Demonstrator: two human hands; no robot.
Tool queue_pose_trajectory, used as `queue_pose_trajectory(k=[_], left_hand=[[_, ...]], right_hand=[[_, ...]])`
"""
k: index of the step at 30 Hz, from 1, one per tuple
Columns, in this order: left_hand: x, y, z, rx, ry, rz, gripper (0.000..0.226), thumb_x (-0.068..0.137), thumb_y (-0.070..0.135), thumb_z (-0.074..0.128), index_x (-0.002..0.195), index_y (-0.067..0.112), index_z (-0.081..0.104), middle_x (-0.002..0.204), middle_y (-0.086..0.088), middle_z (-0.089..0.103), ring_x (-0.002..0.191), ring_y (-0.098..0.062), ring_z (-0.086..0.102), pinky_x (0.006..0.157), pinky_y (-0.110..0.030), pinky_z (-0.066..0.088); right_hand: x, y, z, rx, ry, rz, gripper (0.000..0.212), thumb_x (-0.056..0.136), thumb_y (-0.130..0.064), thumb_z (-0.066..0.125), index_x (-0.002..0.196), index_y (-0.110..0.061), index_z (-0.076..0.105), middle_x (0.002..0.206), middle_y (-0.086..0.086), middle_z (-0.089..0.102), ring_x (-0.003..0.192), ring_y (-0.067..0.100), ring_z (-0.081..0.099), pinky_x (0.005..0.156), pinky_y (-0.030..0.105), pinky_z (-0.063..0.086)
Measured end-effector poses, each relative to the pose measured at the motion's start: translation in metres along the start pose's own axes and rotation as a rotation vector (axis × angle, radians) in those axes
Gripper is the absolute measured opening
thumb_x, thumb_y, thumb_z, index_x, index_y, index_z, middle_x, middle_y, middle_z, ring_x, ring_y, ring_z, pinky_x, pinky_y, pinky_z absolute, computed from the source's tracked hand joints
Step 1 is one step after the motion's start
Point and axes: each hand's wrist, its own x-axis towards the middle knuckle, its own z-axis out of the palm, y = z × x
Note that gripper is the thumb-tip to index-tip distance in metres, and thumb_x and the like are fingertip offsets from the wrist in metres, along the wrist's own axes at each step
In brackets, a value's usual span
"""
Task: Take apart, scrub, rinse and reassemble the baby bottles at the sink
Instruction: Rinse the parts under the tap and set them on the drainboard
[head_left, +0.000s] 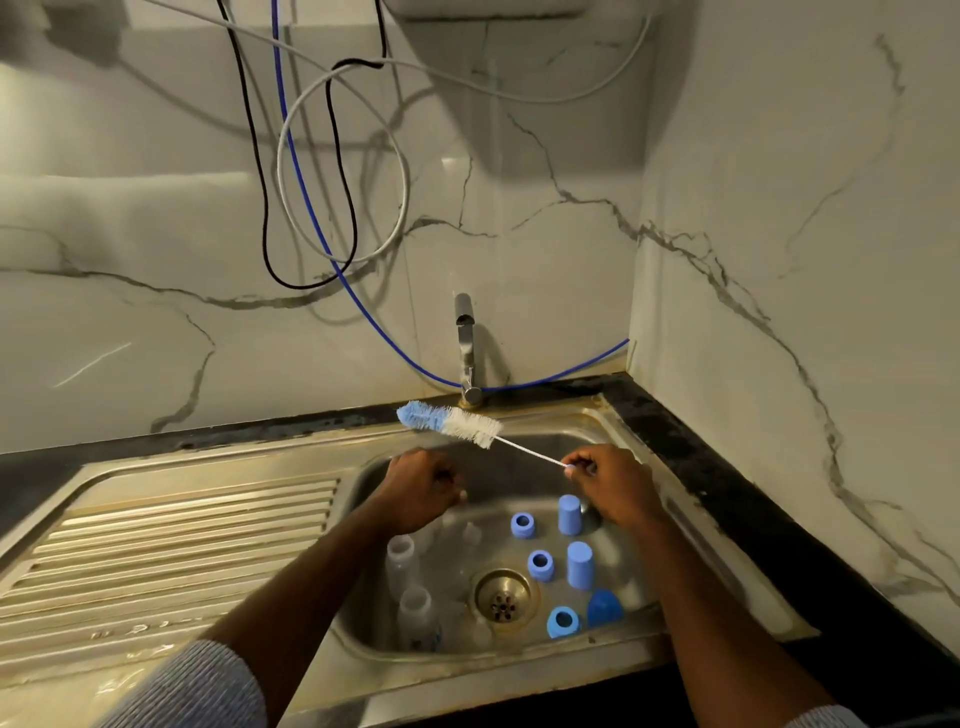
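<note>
Fingers of the right hand (613, 480) pinch the bottle brush (451, 422) by its wire handle above the sink (597, 415), while the left hand (421, 488), curled, whether holding anything unclear, hovers over bottles (410, 587) in its basin.

The long wire-handled bottle brush (450, 423) pinched in the right hand's (613, 486) fingers has blue-tipped, white bristles. Below those fingers stand light blue plastic caps (569, 514) and rings (523, 525). The wall (545, 218) is white marble veined grey.

Head view looks forward and down, close over the sink (597, 415).
</note>
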Motion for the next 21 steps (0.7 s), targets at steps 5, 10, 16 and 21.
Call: queue_pose_trajectory(k=[5, 10, 16, 21], left_hand=[[0.014, -0.024, -0.001, -0.010, -0.024, -0.074, 0.009, 0.087, 0.035, 0.074, 0.093, 0.028, 0.071, 0.091, 0.011, 0.069, 0.087, -0.006, 0.062, 0.085, -0.034, 0.054], [0.035, -0.052, 0.005, -0.060, -0.052, -0.137, 0.006, 0.088, 0.032, 0.075, 0.090, 0.031, 0.070, 0.090, 0.013, 0.069, 0.085, -0.003, 0.065, 0.083, -0.032, 0.058], [0.059, -0.086, 0.006, -0.034, -0.013, -0.175, 0.007, 0.091, 0.029, 0.073, 0.097, 0.026, 0.070, 0.098, 0.007, 0.069, 0.091, -0.005, 0.063, 0.086, -0.028, 0.055], [0.073, -0.105, 0.006, -0.003, -0.012, -0.173, 0.007, 0.090, 0.031, 0.074, 0.095, 0.028, 0.071, 0.096, 0.008, 0.070, 0.091, -0.006, 0.062, 0.086, -0.029, 0.054]], right_hand=[[0.034, -0.004, -0.005, -0.117, 0.070, -0.077, 0.012, 0.092, -0.035, 0.070, 0.101, -0.030, 0.075, 0.100, -0.008, 0.074, 0.093, 0.013, 0.067, 0.086, 0.030, 0.046], [0.088, -0.023, 0.006, -0.062, -0.043, -0.148, 0.014, 0.092, -0.031, 0.070, 0.103, -0.028, 0.077, 0.100, -0.009, 0.074, 0.087, 0.007, 0.061, 0.096, 0.022, 0.045], [0.143, -0.039, 0.057, -0.179, -0.054, -0.125, 0.012, 0.090, -0.043, 0.065, 0.097, -0.038, 0.073, 0.099, -0.014, 0.072, 0.103, 0.011, 0.061, 0.109, 0.054, 0.027], [0.169, -0.053, 0.085, -0.148, -0.088, -0.060, 0.011, 0.091, -0.039, 0.067, 0.099, -0.035, 0.074, 0.106, -0.008, 0.073, 0.108, 0.018, 0.060, 0.102, 0.045, 0.026]])
